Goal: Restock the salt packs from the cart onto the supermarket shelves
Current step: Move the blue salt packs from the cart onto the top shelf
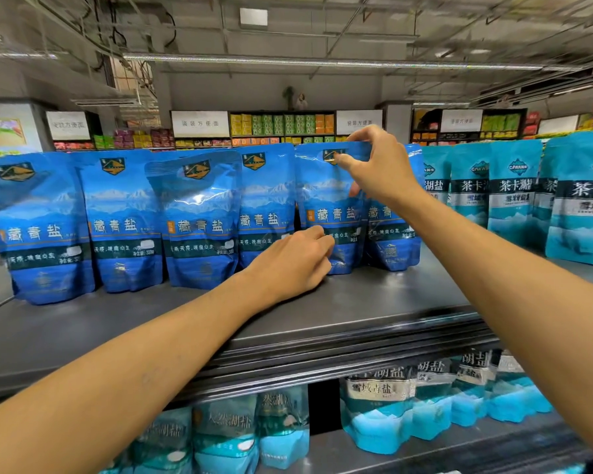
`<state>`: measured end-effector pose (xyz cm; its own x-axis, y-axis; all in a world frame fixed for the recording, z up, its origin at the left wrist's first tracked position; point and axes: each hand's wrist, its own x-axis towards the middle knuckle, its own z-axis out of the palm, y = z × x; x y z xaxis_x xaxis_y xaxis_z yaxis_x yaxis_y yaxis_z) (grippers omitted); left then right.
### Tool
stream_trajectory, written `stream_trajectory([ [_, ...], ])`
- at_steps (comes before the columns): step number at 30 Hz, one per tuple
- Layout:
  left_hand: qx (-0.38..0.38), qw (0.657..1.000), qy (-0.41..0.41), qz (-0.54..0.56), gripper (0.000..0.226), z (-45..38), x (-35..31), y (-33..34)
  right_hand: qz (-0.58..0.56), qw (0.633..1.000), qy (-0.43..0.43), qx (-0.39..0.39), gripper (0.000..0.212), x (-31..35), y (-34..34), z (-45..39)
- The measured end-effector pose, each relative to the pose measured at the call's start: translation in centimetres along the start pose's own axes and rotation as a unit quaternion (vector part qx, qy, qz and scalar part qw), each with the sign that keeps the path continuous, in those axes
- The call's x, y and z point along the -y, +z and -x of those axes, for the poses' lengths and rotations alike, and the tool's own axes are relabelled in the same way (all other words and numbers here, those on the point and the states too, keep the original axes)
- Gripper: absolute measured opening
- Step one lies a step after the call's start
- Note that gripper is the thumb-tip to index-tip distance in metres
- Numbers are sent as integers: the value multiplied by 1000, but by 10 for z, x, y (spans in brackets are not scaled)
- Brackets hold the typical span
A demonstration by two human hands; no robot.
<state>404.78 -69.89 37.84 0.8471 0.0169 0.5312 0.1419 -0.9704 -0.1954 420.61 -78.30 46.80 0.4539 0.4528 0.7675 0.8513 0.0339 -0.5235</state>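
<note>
- A dark grey metal top shelf (374,302) fills the middle of the view, its ridged front edge running toward 4 o'clock.
- A row of blue salt packs (199,217) is stood upright along the back of that shelf, from 9 o'clock to just past centre.
- One pack (326,196) in this row, just right of centre, is held by both hands.
- Its top edge is pinched by the right hand (380,169), thumb in front near the logo and fingers curled over the top.
- Its lower left edge is met by the left hand (295,265), fingers curled in a narrow grip; whether they pinch the pack or only press it cannot be told.
- Teal packs (514,196) are stood at 3 o'clock on the same shelf, just beside the blue row.
- A lower shelf (425,453) at 5 to 6 o'clock is stocked with pale turquoise packs (377,415).
- Behind the row, at 12 o'clock, far shelving (281,128) is seen with green, yellow and orange goods and white signs (199,123).
- An open ceiling (288,35) with beams, pipes and a long strip light (322,61) is seen overhead.
- The cart is not in view.
</note>
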Motion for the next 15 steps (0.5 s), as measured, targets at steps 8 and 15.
stream_trajectory([
  [8,-78,993,-12,84,13,-2,-5,0,7,999,-9,-38,36,5,-17,11],
  [15,-184,936,-138,267,11,-24,-63,-13,-55,994,-3,-96,25,-5,-48,57],
])
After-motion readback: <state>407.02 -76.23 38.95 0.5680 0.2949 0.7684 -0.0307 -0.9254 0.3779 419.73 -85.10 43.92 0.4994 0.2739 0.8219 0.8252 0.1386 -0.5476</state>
